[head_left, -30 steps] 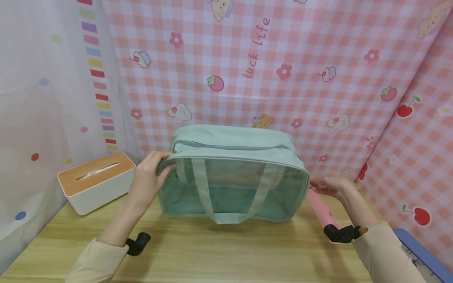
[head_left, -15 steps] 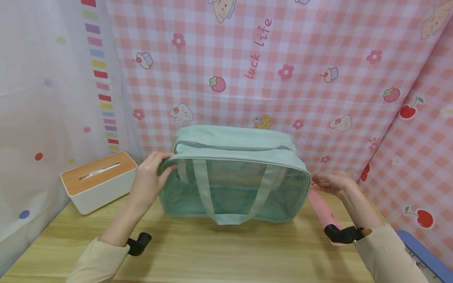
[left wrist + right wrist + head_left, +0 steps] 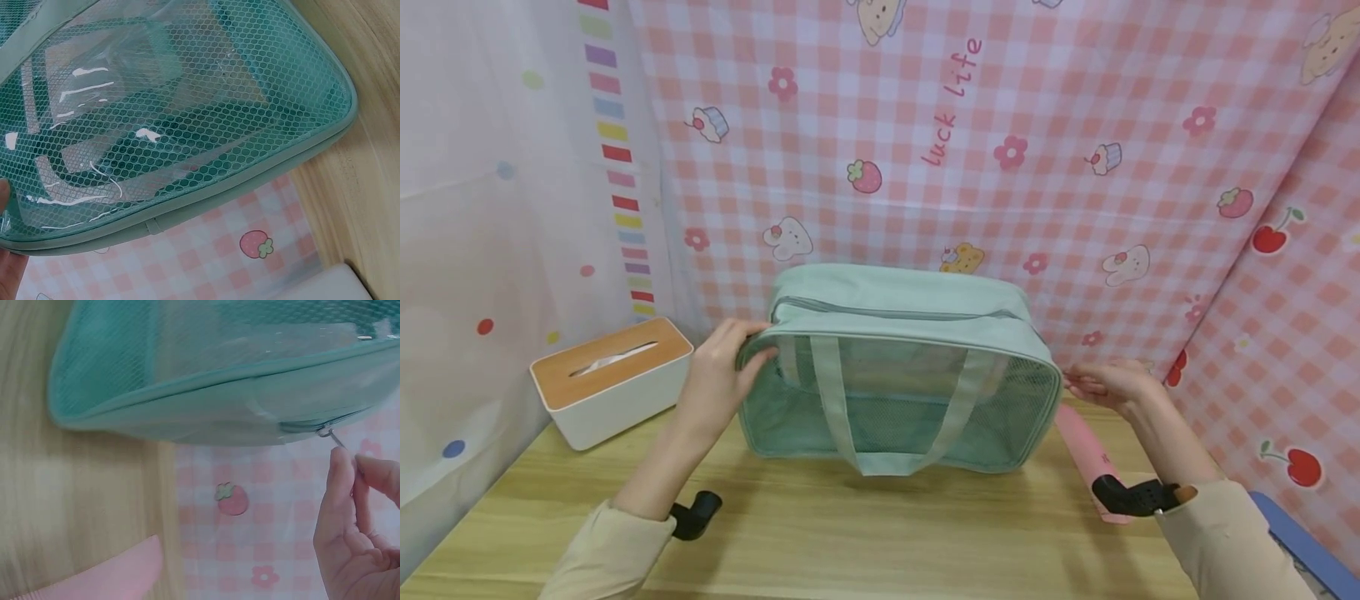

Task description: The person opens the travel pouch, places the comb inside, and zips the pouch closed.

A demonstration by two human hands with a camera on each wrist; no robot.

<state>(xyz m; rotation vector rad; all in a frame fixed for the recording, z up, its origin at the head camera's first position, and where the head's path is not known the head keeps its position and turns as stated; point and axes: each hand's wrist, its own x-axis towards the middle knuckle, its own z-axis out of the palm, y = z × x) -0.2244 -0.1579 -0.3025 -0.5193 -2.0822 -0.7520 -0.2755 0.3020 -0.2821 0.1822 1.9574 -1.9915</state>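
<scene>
A mint-green travel bag (image 3: 895,292) with a see-through mesh front stands upright on the table. Its grey zipper (image 3: 880,312) runs along the top, and a strap handle (image 3: 831,400) hangs down the front. At the top left corner, my left hand (image 3: 718,362) grips the bag's edge, thumb in front and fingers behind. My right hand (image 3: 1108,383) is at the bag's right end. In the right wrist view, its thumb and finger pinch the metal zipper pull (image 3: 338,440), which sticks out from the slider. Clear plastic shows behind the mesh (image 3: 212,144) in the left wrist view.
A white tissue box (image 3: 617,408) with a wooden lid stands to the left. A long pink object (image 3: 1084,442) lies on the table below my right hand. Checked pink cloth (image 3: 910,225) hangs right behind the bag. A blue-edged item (image 3: 1300,537) sits at the lower right.
My right hand has shifted up slightly beside the bag's end, off the pink object's tip. My left hand keeps its hold on the corner. The whole view has drifted a little.
</scene>
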